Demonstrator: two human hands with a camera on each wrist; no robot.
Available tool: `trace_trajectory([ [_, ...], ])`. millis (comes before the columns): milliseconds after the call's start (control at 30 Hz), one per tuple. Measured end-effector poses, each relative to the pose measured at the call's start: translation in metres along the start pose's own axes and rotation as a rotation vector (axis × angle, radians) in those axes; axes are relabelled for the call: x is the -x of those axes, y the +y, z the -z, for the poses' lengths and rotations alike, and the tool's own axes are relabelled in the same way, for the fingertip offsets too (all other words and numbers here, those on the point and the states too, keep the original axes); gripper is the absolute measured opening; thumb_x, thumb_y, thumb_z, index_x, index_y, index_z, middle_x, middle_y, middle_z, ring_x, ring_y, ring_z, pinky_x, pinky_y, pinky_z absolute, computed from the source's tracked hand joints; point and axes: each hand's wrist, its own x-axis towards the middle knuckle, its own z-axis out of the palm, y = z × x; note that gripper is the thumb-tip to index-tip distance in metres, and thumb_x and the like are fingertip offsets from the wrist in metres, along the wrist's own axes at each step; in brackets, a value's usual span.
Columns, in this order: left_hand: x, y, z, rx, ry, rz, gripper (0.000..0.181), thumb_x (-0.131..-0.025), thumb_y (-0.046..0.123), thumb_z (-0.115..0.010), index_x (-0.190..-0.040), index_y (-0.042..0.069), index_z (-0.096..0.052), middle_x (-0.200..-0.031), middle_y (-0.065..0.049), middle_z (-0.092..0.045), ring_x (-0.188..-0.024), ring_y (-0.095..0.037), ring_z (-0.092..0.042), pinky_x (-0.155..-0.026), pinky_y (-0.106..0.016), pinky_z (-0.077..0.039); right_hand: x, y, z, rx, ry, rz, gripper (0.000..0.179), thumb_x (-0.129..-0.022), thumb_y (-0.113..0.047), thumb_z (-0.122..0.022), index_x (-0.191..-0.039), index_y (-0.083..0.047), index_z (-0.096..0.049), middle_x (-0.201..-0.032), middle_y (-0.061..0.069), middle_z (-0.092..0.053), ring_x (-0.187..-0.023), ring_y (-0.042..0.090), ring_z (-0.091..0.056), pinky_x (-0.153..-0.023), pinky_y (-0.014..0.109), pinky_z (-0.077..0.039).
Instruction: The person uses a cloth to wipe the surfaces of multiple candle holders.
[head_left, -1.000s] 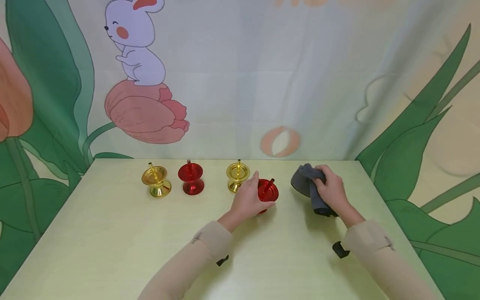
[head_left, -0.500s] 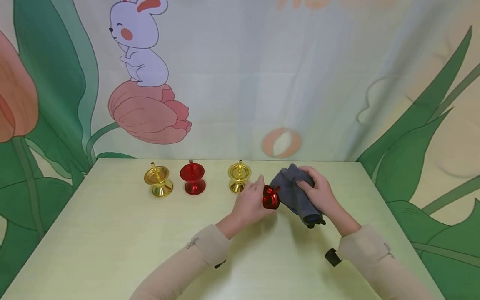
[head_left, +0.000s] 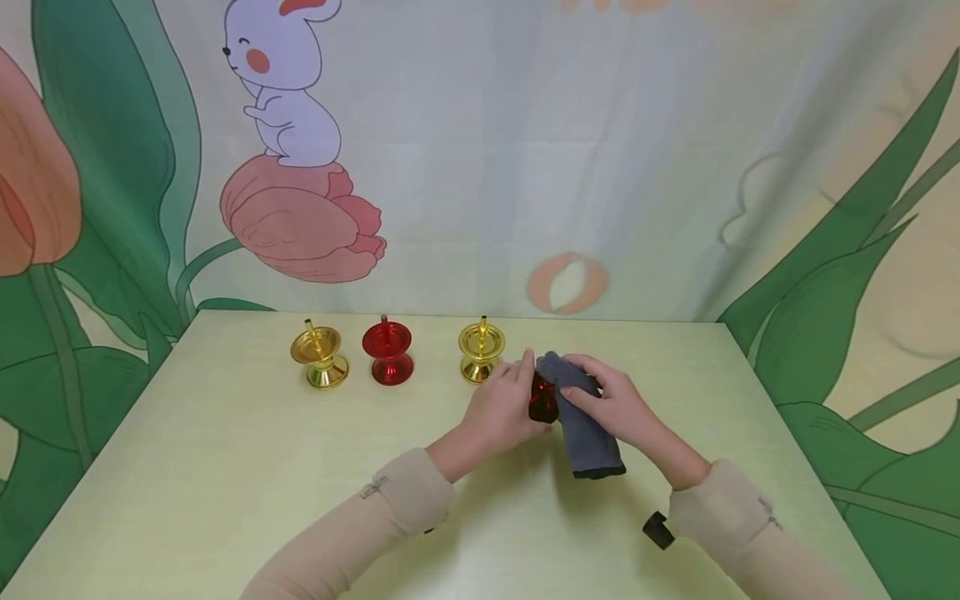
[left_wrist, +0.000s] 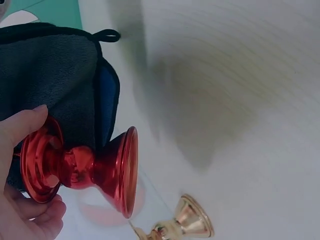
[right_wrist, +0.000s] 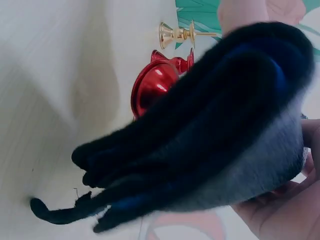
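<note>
In my left hand I hold a shiny red candle holder, thumb on one side of its dish and fingers on the other. It is lifted off the table, its flared base plain in the left wrist view. My right hand grips a folded grey cloth with dark edging and blue inside. The cloth lies against the dish side of the red holder and hides part of it. A hanging loop shows at the cloth's corner in the left wrist view.
Along the back of the pale table stand a gold candle holder, a second red one and another gold one, the last just beyond my left hand. A printed curtain hangs behind the table.
My right hand has brought the cloth leftward onto the red candle holder. My left hand has lifted and tilted that holder toward the cloth. The other holders stay in place.
</note>
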Motion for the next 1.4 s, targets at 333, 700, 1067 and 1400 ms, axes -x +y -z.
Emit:
trace_trajectory([
  [333,0.013,0.0,0.013,-0.034,0.229,-0.104,0.095,-0.061,0.054,-0.072,-0.133,0.002,-0.036,-0.123,-0.008,-0.055,-0.109,-0.019,-0.051,-0.087,-0.027,-0.047,0.006,-0.011,-0.004,0.071,0.181,0.129,0.027,-0.085,-0.009,-0.056,-0.112,-0.008,-0.052,-0.106,0.015,-0.059,-0.084,0.021,-0.058,-0.063,0.026,-0.049],
  [700,0.022,-0.005,0.024,-0.002,0.317,-0.142,0.097,-0.062,0.061,-0.067,-0.135,0.006,-0.035,-0.122,-0.003,-0.056,-0.106,-0.015,-0.054,-0.088,-0.026,-0.045,0.009,-0.013,-0.008,-0.094,0.298,0.197,0.023,-0.084,-0.003,-0.056,-0.107,-0.001,-0.053,-0.105,0.013,-0.057,-0.087,-0.002,-0.051,-0.069,0.014,-0.046],
  [1067,0.028,-0.012,0.039,0.03,0.095,-0.078,0.091,-0.063,0.062,-0.065,-0.131,0.008,-0.041,-0.109,-0.001,-0.062,-0.091,-0.013,-0.059,-0.066,-0.027,-0.051,0.012,-0.017,0.01,-0.015,0.061,0.112,0.03,-0.087,-0.009,-0.053,-0.118,-0.006,-0.051,-0.115,0.015,-0.055,-0.088,0.007,-0.056,-0.071,0.023,-0.049],
  [1400,0.028,-0.01,0.041,0.084,0.055,-0.094,0.093,-0.061,0.061,-0.067,-0.13,0.005,-0.042,-0.094,0.003,-0.063,-0.08,-0.013,-0.059,-0.063,-0.028,-0.05,0.015,-0.032,0.014,0.309,-0.056,0.432,0.031,-0.082,-0.002,-0.058,-0.112,-0.008,-0.056,-0.116,0.008,-0.055,-0.102,0.019,-0.053,-0.08,0.035,-0.048],
])
